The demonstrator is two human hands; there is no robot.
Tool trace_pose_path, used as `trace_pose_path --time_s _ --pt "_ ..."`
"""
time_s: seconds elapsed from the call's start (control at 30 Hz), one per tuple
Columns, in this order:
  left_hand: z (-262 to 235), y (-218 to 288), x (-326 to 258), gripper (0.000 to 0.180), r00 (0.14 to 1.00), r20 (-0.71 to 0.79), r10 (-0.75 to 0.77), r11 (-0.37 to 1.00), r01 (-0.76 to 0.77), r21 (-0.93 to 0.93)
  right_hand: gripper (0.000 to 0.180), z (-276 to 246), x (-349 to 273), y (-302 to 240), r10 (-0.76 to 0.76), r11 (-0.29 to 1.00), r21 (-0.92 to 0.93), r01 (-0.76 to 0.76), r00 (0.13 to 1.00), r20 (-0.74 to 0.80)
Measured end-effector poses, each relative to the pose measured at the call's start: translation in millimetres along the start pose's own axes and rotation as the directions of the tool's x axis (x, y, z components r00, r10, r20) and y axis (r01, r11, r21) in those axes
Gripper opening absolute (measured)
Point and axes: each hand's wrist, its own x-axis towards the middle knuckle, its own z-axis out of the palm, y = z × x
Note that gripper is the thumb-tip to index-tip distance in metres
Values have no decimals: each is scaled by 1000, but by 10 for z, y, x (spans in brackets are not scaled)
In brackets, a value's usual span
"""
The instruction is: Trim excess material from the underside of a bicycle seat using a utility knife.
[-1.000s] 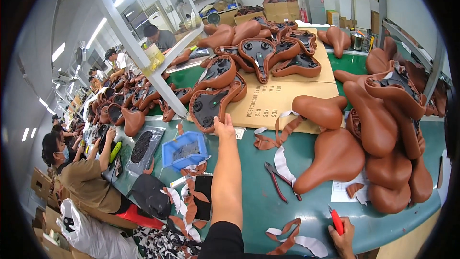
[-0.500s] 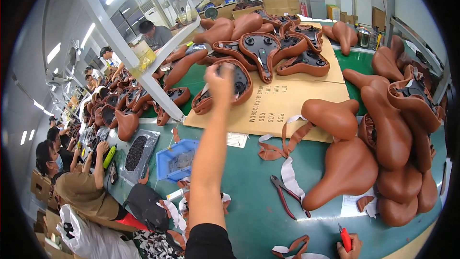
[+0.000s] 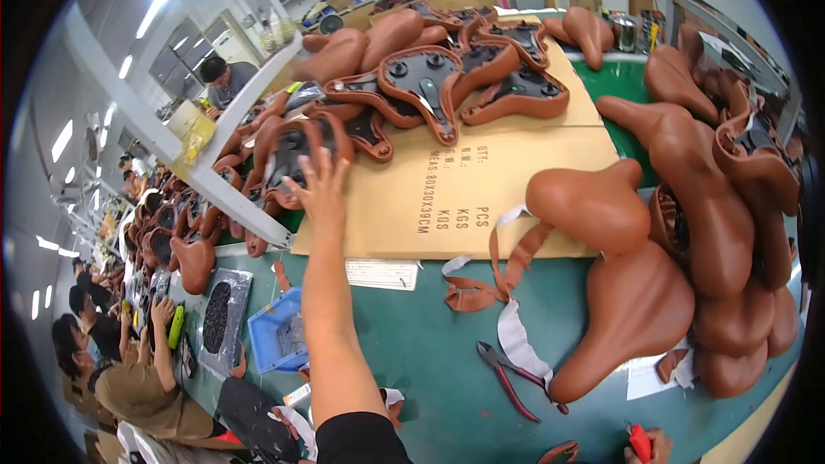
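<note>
My left hand (image 3: 322,193) reaches far forward over a sheet of brown cardboard (image 3: 387,206), fingers spread. Its fingertips are at a brown bicycle saddle (image 3: 296,150) that rests against the pile with its black underside showing; whether they touch it I cannot tell. Several more upturned saddles (image 3: 421,86) lie heaped beyond. Low at the right, my right hand (image 3: 660,447) is wrapped round a red utility knife (image 3: 638,442), partly cut off by the picture's edge. Left of the right-hand saddle stack, red-handled cutting pliers (image 3: 509,378) lie on the green table.
Smooth brown saddles (image 3: 636,318) are stacked along the right. Trimmed strips (image 3: 516,271) curl beside them. A blue bin (image 3: 273,335) stands left of my arm, near a white metal post (image 3: 245,206). Co-workers, one in a brown shirt (image 3: 150,404), sit at the left.
My left hand has moved the saddle leftward to the heap's edge and let go of it, its fingers now spread. The right hand keeps the red knife. The view has shifted somewhat.
</note>
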Motion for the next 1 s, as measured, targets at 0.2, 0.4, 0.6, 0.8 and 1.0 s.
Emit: trace_pose_path --time_s 0.2,0.4,0.6,0.8,1.0 --pt "-890 218 1038 26 844 -123 -522 832 473 -288 37 21 367 -335 -45 992 113 60 991 -128" --pt "-2706 1719 546 74 680 -498 539 154 -660 -735 34 -188 459 -651 73 996 60 -70 996 -58" --pt "-2883 1632 492 46 990 69 125 170 48 -984 36 -229 472 -787 115 955 282 -91 991 -69" --pt "-3411 833 -735 30 758 621 -198 -680 350 -644 37 -243 452 -744 184 868 485 -108 977 -112" --pt "-4398 1213 -2818 21 330 944 32 -994 110 -5 23 -205 491 -892 81 819 573 -23 994 -76"
